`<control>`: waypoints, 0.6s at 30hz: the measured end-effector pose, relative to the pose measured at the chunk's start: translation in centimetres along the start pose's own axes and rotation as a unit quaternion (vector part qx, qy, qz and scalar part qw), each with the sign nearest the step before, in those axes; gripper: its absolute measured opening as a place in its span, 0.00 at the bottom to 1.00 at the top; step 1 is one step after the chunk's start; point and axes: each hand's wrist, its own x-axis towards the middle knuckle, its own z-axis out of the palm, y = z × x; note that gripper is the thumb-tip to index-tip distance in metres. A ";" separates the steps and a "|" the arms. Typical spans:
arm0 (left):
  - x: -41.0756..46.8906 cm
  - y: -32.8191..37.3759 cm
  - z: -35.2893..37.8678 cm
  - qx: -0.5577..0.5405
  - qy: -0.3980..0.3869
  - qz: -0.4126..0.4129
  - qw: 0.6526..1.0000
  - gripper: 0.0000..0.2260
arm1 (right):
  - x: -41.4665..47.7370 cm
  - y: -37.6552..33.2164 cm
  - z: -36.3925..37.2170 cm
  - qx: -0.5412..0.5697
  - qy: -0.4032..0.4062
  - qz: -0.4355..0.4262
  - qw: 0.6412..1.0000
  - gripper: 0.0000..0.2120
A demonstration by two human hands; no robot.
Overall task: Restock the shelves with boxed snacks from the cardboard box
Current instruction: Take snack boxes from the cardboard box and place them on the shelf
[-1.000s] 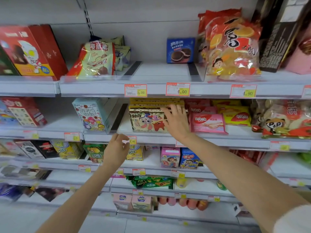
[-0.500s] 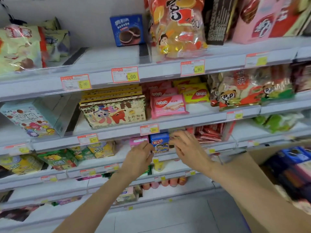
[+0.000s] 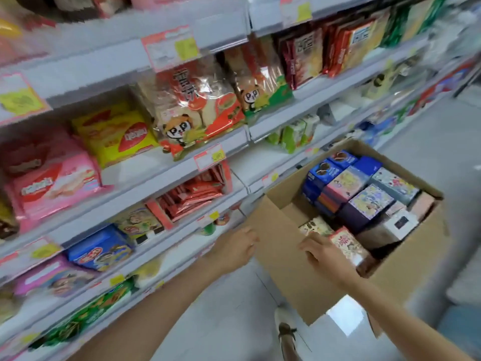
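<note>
1. Half a second ago both hands were at a shelf beside a small blue box. Now the view has swung right and down, and both are off the shelves (image 3: pixel 145 183), at the open cardboard box (image 3: pixel 286 256).
2. The left hand (image 3: pixel 235 247) hangs loosely curled and holds nothing, just left of the box's near wall. The right hand (image 3: pixel 321 252) reaches over the rim, fingers bent down beside a red patterned box (image 3: pixel 347 244). Blur hides whether it grasps anything.
3. The plain brown box stands on the glossy pale floor (image 3: pixel 229 308), packed with rectangular printed boxed snacks (image 3: pixel 369 201).
</note>
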 end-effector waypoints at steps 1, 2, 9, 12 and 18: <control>2.7 0.4 0.4 -0.003 -0.015 0.011 1.000 0.12 | 0.0 1.9 -0.4 -0.002 0.000 0.035 0.999 0.12; 5.5 0.6 0.9 0.003 -0.030 0.017 0.999 0.12 | 0.0 3.7 -0.8 -0.005 0.010 0.060 0.998 0.12; 22.6 3.9 6.7 0.044 -0.151 0.020 0.987 0.11 | 2.2 15.2 -1.5 0.032 -0.006 0.163 0.986 0.14; 27.5 4.2 11.5 0.031 -0.217 -0.004 0.976 0.07 | 3.1 19.1 -0.5 0.045 -0.014 0.190 0.981 0.15; 32.8 1.3 22.0 0.049 -0.377 -0.152 0.912 0.17 | 4.9 24.2 2.1 0.085 -0.005 0.219 0.972 0.13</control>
